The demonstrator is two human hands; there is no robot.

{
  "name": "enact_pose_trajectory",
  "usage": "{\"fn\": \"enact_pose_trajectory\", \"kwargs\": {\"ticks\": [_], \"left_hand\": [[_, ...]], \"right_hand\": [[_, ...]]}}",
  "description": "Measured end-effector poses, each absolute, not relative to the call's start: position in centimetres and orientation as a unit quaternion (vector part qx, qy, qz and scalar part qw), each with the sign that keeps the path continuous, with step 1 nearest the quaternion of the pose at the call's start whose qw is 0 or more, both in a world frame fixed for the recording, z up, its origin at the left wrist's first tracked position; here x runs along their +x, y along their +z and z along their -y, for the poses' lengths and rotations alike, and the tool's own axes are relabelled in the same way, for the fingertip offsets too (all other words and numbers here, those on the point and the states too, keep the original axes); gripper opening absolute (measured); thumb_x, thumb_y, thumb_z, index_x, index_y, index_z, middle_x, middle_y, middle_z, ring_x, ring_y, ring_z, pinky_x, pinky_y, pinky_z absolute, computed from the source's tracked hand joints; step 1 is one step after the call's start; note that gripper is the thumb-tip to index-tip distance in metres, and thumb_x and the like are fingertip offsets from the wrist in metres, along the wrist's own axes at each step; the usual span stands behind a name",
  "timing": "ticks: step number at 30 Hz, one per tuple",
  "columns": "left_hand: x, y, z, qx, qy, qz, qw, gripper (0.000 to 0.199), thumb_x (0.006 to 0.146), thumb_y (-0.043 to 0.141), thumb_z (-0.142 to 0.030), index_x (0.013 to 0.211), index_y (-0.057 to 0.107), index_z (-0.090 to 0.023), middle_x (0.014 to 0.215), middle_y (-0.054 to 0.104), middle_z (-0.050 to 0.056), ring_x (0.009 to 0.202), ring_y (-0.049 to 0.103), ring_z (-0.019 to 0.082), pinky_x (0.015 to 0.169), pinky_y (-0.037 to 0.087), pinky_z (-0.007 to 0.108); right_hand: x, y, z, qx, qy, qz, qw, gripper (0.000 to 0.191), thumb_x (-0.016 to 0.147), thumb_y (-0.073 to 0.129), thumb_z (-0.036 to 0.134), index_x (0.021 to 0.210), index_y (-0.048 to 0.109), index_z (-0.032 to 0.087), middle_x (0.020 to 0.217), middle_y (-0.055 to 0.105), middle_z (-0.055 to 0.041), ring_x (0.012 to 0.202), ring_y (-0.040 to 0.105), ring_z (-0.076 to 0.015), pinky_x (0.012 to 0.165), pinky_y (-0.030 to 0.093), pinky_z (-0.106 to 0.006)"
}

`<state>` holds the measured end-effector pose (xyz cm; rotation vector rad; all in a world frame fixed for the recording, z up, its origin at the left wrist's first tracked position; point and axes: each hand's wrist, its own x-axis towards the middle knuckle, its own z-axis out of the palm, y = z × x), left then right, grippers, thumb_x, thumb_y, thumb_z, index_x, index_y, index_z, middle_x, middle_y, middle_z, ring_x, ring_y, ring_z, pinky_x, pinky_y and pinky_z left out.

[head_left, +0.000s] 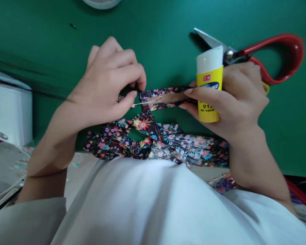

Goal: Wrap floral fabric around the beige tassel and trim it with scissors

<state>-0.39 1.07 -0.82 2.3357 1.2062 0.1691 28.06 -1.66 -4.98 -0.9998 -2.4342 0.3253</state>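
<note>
My left hand (109, 78) is closed, its fingers curled around one end of a thin pale looped cord (150, 101). A small metallic piece (120, 98) shows under the thumb; its kind is unclear. The cord's loop lies over a folded strip of dark floral fabric (168, 90), whose pale inner side faces up. My right hand (237, 95) pinches the strip's right end. The same hand keeps a yellow glue stick (209, 92) with a white cap upright behind the thumb. Below both hands lies a larger dark floral fabric piece (186, 146) with a gap in it.
Red-handled scissors (272, 44) lie beyond my right hand, blades pointing up-left. At the left stands a white box-shaped device (10, 109). A white round object (102, 2) is cut off at the top. The green table (153, 37) ends near my body.
</note>
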Motion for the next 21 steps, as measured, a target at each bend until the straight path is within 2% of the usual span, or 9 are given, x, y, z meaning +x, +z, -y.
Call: {"fn": "enact_pose_trajectory", "kwargs": {"ticks": [2,6,11,17,21], "left_hand": [[-0.4,-0.8,-1.0,0.858,0.06,-0.443,0.253,0.012,0.083,0.059,-0.021,0.09,0.068,-0.022,0.089,0.064,0.002,0.101,0.054,0.025,0.084,0.038,0.042],[-0.2,-1.0,-0.9,0.861,0.061,-0.447,0.234,0.014,0.088,0.06,-0.034,0.088,0.068,-0.023,0.089,0.064,0.004,0.1,0.055,0.025,0.083,0.039,0.044],[0.5,-0.8,-0.7,0.842,0.035,-0.486,0.231,0.012,0.088,0.06,-0.035,0.09,0.065,-0.024,0.091,0.065,0.004,0.101,0.055,0.026,0.084,0.039,0.045],[-0.1,-1.1,-1.6,0.842,-0.003,-0.472,0.263,0.023,0.094,0.05,-0.042,0.089,0.065,-0.024,0.091,0.066,0.001,0.102,0.051,0.022,0.087,0.034,0.04],[-0.9,-1.3,-2.0,0.856,0.049,-0.434,0.276,0.018,0.091,0.057,-0.039,0.088,0.069,-0.026,0.088,0.066,0.001,0.1,0.056,0.022,0.086,0.035,0.04]], "right_hand": [[28.1,-5.0,1.7,-0.368,0.118,0.891,0.24,0.035,0.089,0.061,0.036,0.122,0.064,0.024,0.109,0.063,-0.0011,0.101,0.061,-0.0207,0.084,0.05,-0.042],[28.1,-5.0,1.8,-0.392,0.107,0.888,0.213,0.034,0.091,0.058,0.043,0.12,0.068,0.029,0.106,0.066,-0.0007,0.1,0.063,-0.0215,0.084,0.052,-0.043],[28.1,-5.0,1.8,-0.449,0.114,0.87,0.17,0.036,0.092,0.052,0.055,0.105,0.075,0.032,0.101,0.072,0.001,0.098,0.067,-0.0218,0.085,0.054,-0.042],[28.2,-5.2,1.8,-0.433,0.118,0.871,0.198,0.036,0.09,0.056,0.056,0.101,0.076,0.028,0.101,0.071,-0.0001,0.101,0.067,-0.0213,0.087,0.053,-0.042],[28.3,-5.2,1.8,-0.425,0.117,0.876,0.195,0.035,0.09,0.057,0.054,0.104,0.074,0.027,0.102,0.07,-0.0014,0.102,0.065,-0.0211,0.087,0.053,-0.043]]}}
